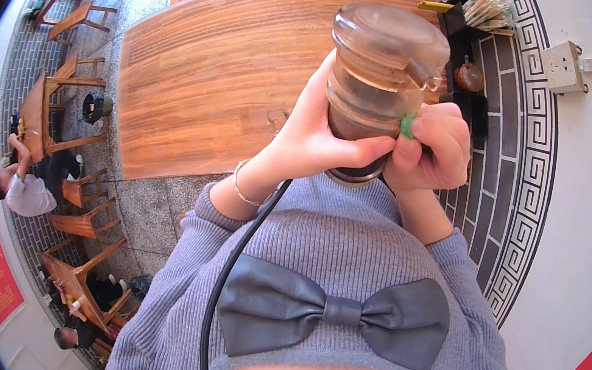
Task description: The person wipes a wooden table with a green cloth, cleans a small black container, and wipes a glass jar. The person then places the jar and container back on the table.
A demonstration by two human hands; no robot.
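My left hand [303, 134] is wrapped around a clear glass or plastic condiment bottle [389, 44], with its thumb across the lower side. The bottle has a thick clear lid and a small spout, and dark contents show inside. It is held up above the near right part of the wooden table [208, 80]. Pinched between the thumb and fingers of my right hand [436, 148] is a small green piece [407, 125], pressed at the bottle's side. What the green piece is made of cannot be told. My left fingers are mostly hidden behind the bottle.
Along the wall side stand a black holder with paper-wrapped chopsticks [488, 10], a jar with reddish contents [469, 76] and a black tray [473, 114]. A power socket [565, 67] is on the wall. A black cable [237, 268] runs down my front. People sit at wooden tables [33, 117] at left.
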